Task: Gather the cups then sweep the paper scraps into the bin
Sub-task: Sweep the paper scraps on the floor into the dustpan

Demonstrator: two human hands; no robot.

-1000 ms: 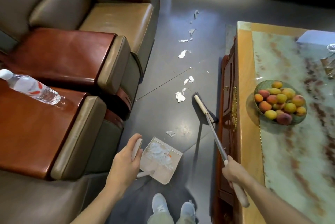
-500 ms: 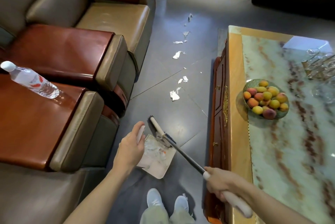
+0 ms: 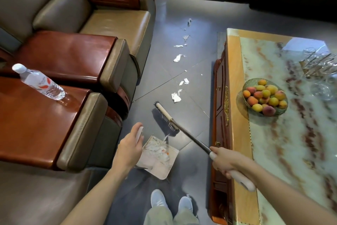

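My left hand (image 3: 128, 149) grips the white handle of a dustpan (image 3: 158, 157) that rests on the grey floor and holds a pile of white paper scraps. My right hand (image 3: 225, 161) grips the white grip of a broom; its dark brush head (image 3: 165, 120) sits on the floor just beyond the dustpan's mouth. More paper scraps (image 3: 176, 97) lie in a trail up the floor, with others farther off (image 3: 178, 58). Clear glass cups (image 3: 321, 66) stand grouped at the table's far right.
Leather armchairs with red wooden armrests (image 3: 69, 57) line the left; a water bottle (image 3: 39, 81) lies on the near armrest. A marble-topped coffee table (image 3: 273, 133) bounds the right, carrying a fruit bowl (image 3: 264, 98). My feet (image 3: 169, 201) stand below the dustpan.
The broom swept a scrap from beside the table into the dustpan, then its head moved back out onto the floor just beyond the pan. My left hand kept holding the dustpan handle.
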